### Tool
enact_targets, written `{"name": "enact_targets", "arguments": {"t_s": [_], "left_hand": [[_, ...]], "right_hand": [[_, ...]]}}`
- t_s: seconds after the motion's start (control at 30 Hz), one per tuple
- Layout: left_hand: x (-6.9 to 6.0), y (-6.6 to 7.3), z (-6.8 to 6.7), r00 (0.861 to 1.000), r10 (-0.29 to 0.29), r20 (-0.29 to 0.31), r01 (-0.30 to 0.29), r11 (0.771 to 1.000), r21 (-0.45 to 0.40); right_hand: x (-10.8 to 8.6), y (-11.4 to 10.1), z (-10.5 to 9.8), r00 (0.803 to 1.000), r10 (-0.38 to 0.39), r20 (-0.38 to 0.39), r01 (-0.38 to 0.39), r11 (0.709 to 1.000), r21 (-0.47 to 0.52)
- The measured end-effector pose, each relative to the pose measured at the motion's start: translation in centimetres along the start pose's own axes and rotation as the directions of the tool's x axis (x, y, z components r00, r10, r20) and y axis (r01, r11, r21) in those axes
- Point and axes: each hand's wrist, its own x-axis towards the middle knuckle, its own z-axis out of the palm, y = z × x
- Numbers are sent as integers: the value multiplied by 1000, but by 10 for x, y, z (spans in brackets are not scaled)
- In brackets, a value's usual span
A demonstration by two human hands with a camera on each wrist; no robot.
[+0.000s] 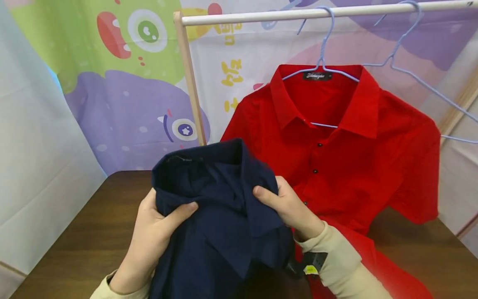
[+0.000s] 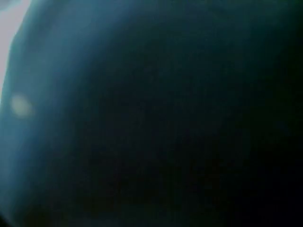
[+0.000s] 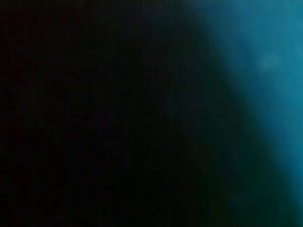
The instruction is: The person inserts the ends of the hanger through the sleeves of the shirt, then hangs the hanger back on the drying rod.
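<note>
A navy collared shirt [image 1: 220, 232] is held up in front of the body in the head view. My left hand [image 1: 157, 228] grips the left side of its collar, thumb on the front and fingers hidden behind the cloth. On the other side, my right hand [image 1: 289, 203] pinches the collar with its thumb in front. The shirt's lower part runs out of view at the bottom. Dark, blurred cloth [image 2: 156, 113] fills the left wrist view, and the right wrist view is nearly all dark, so neither shows fingers.
Behind hangs a red short-sleeved shirt [image 1: 336, 166] on a light-blue hanger [image 1: 323, 41]. Another blue hanger [image 1: 405, 37] hangs to its right on the rack's white rail [image 1: 254, 16]. The rack stands at the back of a brown wooden table [image 1: 89, 220], before a cartoon-printed curtain [image 1: 130, 99].
</note>
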Motion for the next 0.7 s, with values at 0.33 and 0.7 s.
{"name": "enact_targets", "arguments": {"t_s": [0.33,0.7], "left_hand": [[9,13,15,998,-30,51,36,993,-116],[26,-6,20,966,-70,251,20,980,197]], "right_hand": [[-8,-59,8,937,343,-63,-286,860,423],[-9,-62,-17,862,488,-139,-404,825,396]]}}
